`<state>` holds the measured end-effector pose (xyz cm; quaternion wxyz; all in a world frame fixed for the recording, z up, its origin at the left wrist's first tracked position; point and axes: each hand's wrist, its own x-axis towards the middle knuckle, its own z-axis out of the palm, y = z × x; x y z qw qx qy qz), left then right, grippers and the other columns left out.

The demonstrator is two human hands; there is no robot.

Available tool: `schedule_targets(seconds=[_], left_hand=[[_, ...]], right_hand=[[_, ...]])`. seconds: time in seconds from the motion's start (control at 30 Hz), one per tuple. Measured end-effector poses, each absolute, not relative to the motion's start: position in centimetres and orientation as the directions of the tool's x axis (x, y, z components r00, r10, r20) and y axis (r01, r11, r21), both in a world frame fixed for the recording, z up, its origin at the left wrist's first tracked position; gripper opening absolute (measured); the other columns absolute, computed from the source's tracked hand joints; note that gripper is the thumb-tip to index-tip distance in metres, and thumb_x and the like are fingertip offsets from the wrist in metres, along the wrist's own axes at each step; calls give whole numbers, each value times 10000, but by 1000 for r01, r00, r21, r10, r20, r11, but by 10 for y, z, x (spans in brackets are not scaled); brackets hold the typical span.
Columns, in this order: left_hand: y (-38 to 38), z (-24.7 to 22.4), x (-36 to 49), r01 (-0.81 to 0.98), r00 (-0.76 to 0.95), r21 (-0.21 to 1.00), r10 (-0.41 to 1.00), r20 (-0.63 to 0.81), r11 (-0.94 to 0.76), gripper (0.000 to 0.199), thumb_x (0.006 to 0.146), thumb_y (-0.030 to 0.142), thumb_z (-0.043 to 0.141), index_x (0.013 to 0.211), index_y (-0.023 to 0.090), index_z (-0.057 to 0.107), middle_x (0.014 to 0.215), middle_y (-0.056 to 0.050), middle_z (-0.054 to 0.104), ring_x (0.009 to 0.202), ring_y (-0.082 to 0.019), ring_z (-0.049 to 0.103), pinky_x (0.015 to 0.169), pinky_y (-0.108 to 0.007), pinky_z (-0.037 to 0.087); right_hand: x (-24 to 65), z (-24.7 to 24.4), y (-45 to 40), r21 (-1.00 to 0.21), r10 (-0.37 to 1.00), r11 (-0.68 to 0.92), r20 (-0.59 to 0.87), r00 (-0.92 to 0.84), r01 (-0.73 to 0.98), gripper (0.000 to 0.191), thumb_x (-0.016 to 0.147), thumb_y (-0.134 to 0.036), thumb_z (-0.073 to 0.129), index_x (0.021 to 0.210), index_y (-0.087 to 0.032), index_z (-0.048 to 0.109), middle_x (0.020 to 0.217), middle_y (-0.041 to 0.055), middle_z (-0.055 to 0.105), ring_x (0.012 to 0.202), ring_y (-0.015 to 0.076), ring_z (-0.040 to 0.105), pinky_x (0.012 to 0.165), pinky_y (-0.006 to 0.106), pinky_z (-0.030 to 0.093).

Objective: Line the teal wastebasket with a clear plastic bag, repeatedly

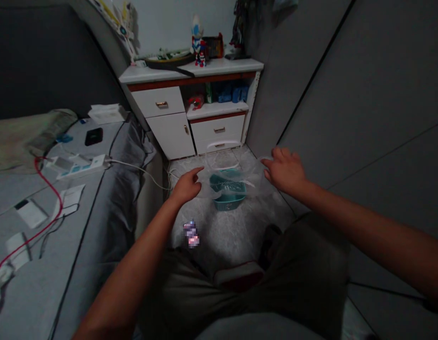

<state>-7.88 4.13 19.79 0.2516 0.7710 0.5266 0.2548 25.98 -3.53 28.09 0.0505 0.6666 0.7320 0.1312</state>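
A thin, see-through plastic bag is stretched between my two hands, above the floor. Its left side is pinched by my left hand, with the fingers pointing inward. My right hand grips the opposite side between thumb and fingers. Beneath and partly behind the film stands a teal plastic bin, upright on the floor. The bag blurs the view of the bin's upper part. Whether the film touches the bin's rim I cannot tell.
A white cabinet with figures on top stands ahead. On the left, the bed holds a power strip, a phone and cables. A grey wardrobe rises at right. A small blurred-out item lies on the floor.
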Motion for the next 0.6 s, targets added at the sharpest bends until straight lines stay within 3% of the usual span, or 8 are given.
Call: schedule_targets(seconds=[0.07, 0.17, 0.27, 0.37, 0.47, 0.6], left_hand=[[42, 191, -77, 560, 286, 775, 946, 153, -294, 804, 692, 91, 539, 1489, 117, 639, 705, 39, 495, 659, -146, 496, 696, -268, 448], [41, 184, -77, 410, 259, 872, 951, 169, -266, 816, 699, 91, 527, 1510, 119, 616, 689, 62, 416, 628, -127, 433, 677, -251, 418], [36, 180, -79, 378, 317, 880, 933, 168, -287, 865, 708, 74, 527, 1569, 147, 558, 709, 64, 424, 645, -122, 427, 691, -245, 406], [33, 177, -83, 397, 405, 862, 903, 144, -316, 912, 713, 45, 521, 1614, 184, 505, 742, 58, 468, 669, -119, 445, 710, -243, 400], [36, 173, -86, 400, 423, 867, 899, 114, -297, 931, 721, 27, 513, 1637, 191, 469, 759, 55, 485, 676, -118, 458, 712, -243, 400], [43, 168, -87, 386, 441, 885, 895, 70, -260, 963, 719, 13, 516, 1662, 182, 419, 766, 53, 488, 695, -120, 472, 726, -243, 408]], right_hand=[[247, 271, -38, 229, 990, 134, 16, -142, 964, 379, 1062, -335, 476, 1216, -160, 776, 1272, 214, 673, 1197, 366, 613, 978, 462, 455], [227, 240, -20, 75, 958, 235, -189, -218, 969, 390, 1074, -332, 436, 1158, -203, 794, 1148, 150, 742, 1055, 304, 692, 884, 392, 496], [205, 201, 14, -130, 919, 265, -267, -291, 956, 394, 1079, -303, 435, 1310, -254, 750, 1265, 103, 747, 1145, 280, 691, 948, 371, 510], [180, 168, 43, -266, 941, 284, -105, -321, 921, 471, 1080, -256, 442, 1531, -237, 575, 1477, 104, 640, 1287, 245, 627, 1044, 352, 491], [161, 140, 60, -224, 902, 429, 55, -428, 875, 402, 1081, -245, 454, 1452, -208, 604, 1519, 138, 577, 1290, 247, 610, 1033, 354, 493], [147, 104, 80, -131, 781, 594, -143, -608, 794, 248, 1047, -233, 553, 1237, -189, 705, 1226, 143, 721, 1129, 270, 677, 966, 379, 517]])
